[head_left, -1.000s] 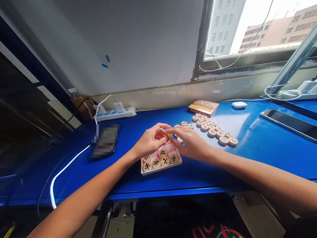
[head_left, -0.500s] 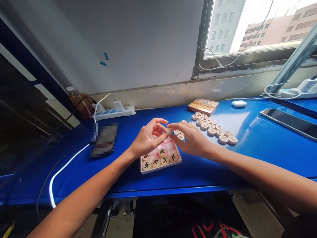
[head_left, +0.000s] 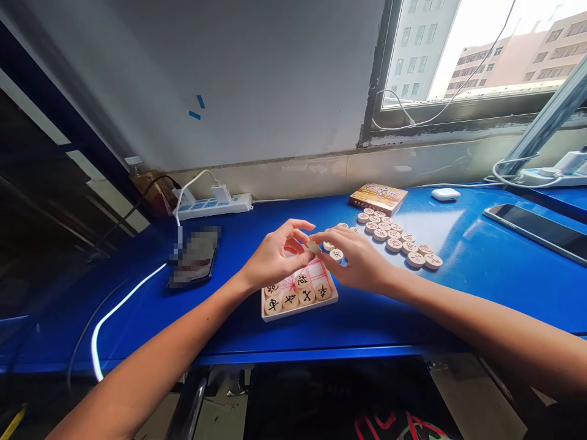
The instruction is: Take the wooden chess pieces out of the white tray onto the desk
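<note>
A round wooden Chinese chess piece (head_left: 314, 247) is tilted on edge between my two hands, above a shallow white box (head_left: 300, 313). My right hand (head_left: 355, 256) pinches it with thumb and fingertips from the right. From the left, my left hand (head_left: 277, 253) has its fingers curled and meets the same piece at the fingertips. Inside the box, on a red-lined board sheet (head_left: 316, 270), lie several pieces with black characters, among them one front-corner piece (head_left: 273, 305). My hands cover the box's far part. Beyond my right hand lie more black-marked pieces (head_left: 336, 255).
Rows of red-marked pieces (head_left: 393, 244) lie to the right on the blue table (head_left: 463, 299), before a printed box (head_left: 378, 198). A phone (head_left: 541, 229) and white earbud case (head_left: 446, 194) lie further right. At left are another phone (head_left: 195, 256), a power strip (head_left: 215, 206) and cables.
The piece between my fingertips has turned and shows more of its edge. My hands stay almost in place over the box, and the view has shifted slightly.
</note>
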Tool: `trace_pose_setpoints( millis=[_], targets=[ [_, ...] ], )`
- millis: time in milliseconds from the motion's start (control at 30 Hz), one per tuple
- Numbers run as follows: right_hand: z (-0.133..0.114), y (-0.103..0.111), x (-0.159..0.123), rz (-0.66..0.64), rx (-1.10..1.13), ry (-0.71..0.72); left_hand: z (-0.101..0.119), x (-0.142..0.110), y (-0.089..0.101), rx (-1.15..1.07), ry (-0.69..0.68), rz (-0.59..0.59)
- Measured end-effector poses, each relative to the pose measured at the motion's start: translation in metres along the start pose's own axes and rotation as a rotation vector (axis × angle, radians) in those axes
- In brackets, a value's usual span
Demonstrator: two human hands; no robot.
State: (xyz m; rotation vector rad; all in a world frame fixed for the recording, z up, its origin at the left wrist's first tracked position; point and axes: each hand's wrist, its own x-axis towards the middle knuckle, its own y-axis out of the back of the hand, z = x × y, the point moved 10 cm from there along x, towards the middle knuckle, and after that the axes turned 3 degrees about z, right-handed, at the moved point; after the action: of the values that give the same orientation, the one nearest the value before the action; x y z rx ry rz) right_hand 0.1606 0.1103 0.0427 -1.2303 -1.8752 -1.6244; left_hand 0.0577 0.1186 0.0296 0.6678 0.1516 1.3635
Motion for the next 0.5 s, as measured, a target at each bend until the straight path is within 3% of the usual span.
trace_pose_setpoints(
  millis=[500],
  targets=[
    [-0.0033, -0.0012, -0.0012, 0.025, 0.002, 0.066, -0.0094, -0.0001, -0.0073, -0.117, 0.099, -0.073]
  ],
)
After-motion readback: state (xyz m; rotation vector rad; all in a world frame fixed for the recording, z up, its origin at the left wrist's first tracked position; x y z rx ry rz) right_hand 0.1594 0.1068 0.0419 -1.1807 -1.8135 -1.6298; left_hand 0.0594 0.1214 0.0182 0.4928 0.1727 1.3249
